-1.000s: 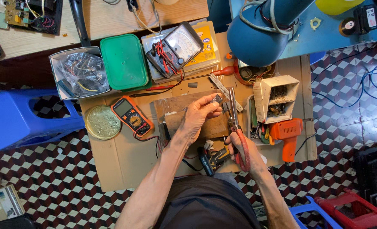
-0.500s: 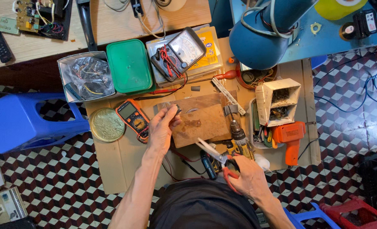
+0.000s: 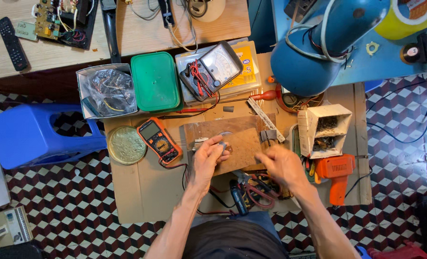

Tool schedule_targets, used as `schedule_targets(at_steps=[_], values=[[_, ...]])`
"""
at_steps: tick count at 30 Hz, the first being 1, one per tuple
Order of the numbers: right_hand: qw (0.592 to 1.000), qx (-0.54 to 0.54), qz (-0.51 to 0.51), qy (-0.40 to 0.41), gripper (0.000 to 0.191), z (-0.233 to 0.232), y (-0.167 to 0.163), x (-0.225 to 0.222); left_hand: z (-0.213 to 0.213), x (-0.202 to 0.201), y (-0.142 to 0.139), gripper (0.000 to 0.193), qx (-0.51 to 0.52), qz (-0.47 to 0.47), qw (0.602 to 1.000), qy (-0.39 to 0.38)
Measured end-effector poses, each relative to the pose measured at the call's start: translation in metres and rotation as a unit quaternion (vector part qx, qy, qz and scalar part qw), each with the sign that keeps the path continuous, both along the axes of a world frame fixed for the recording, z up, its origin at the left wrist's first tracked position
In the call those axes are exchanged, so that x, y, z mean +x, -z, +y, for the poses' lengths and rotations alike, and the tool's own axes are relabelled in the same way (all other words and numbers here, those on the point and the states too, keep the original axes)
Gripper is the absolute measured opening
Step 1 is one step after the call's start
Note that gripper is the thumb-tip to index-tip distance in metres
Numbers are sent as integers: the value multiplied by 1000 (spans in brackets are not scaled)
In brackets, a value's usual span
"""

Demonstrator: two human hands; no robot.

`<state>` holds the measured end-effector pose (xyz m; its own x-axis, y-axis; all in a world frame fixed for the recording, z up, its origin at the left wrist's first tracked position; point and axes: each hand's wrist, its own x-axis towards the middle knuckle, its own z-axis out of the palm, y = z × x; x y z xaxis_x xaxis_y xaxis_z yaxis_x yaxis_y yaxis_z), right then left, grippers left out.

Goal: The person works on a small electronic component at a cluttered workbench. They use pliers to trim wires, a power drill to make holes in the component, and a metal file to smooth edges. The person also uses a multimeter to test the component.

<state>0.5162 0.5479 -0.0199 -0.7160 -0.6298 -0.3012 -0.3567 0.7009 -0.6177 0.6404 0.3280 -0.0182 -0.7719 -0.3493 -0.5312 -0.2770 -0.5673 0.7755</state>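
While both hands meet over the board (image 3: 240, 151), a small part sits pinched.
Left hand (image 3: 207, 160) pinches the part (image 3: 222, 144) over the board's left edge; right hand (image 3: 281, 165), blurred, grip unclear, hovers just right of it.

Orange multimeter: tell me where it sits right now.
In the head view, the orange multimeter lies on the cardboard, left of the left hand, between the round brass-coloured lid and the wooden board.

You are working with both forearms bare to the elbow, no sleeves, gloves, watch or rings showing on your left hand (image 3: 207, 158) or your right hand (image 3: 281, 165), though the right one is blurring. You are wearing a dark top, possibly black, and blue trousers.
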Motion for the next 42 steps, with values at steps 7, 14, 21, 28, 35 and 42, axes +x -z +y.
schedule_targets(at_steps=[7,14,21,28,35,42], values=[[937,-114,-240,226,48,-68,49,-91,6,7,3,44,-9,-40,999,-2],[988,103,-20,117,42,-93,103,-94,-4,20,6,32,1,-45,999,-14],[966,203,108,119,36,-73,102,-88,-7,30,6,28,-19,-33,999,-22],[989,9,100,108,21,-121,113,-71,-9,39,3,28,-1,-24,999,-24],[980,76,174,61,30,-137,125,-66,-14,42,0,26,30,-15,998,-49],[981,56,185,21,20,-120,101,-69,-23,38,-11,35,92,-26,993,-67]])
